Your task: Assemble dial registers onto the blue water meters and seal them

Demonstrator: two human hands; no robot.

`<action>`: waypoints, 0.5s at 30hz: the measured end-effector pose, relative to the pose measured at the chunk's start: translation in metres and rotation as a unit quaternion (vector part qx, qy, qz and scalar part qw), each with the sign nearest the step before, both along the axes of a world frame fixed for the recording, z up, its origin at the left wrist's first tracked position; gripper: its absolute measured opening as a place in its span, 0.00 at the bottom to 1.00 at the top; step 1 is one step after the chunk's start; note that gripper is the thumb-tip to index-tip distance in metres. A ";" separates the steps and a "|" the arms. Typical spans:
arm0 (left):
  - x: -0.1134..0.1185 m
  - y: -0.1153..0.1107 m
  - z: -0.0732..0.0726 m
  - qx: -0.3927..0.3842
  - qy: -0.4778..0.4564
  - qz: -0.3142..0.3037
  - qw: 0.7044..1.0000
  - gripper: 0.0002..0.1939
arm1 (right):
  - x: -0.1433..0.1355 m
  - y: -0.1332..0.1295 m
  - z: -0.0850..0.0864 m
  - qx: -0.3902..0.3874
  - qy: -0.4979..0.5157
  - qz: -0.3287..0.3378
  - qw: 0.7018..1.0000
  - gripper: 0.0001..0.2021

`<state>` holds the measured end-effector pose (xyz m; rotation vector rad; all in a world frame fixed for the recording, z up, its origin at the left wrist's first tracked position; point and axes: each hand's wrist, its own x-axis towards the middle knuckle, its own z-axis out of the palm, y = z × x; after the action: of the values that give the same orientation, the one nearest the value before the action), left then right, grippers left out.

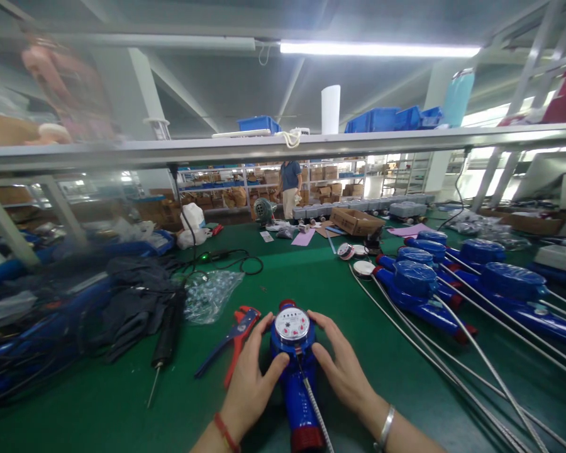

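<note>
Our left hand [255, 365] and right hand [342, 365] curl round the blue meter [293, 385], dial up on the green table [179, 402]. We seem to be steadying it; moving it calls for even pressure, minding its cable [315, 406].

Both bare forearms [408, 435] reach in from the near side, slanting toward each other. The left hand [255, 368] and right hand [342, 365] face inward, fingers gently curved and pointing far, thumbs spread from them toward the middle.
</note>
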<state>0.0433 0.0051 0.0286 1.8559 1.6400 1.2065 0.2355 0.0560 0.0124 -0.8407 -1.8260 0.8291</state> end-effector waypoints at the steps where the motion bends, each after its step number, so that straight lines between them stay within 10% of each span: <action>1: 0.000 0.000 -0.001 -0.005 -0.013 0.004 1.000 0.31 | 0.001 0.000 -0.001 -0.023 0.011 0.005 1.000 0.23; 15: 0.025 -0.003 0.005 0.070 0.032 0.079 0.994 0.28 | 0.009 0.006 0.015 -0.128 0.135 0.118 0.975 0.24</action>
<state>0.0686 0.0025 0.0334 1.8950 1.8086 1.3713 0.2442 0.0615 0.0278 -0.6378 -1.6158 1.2875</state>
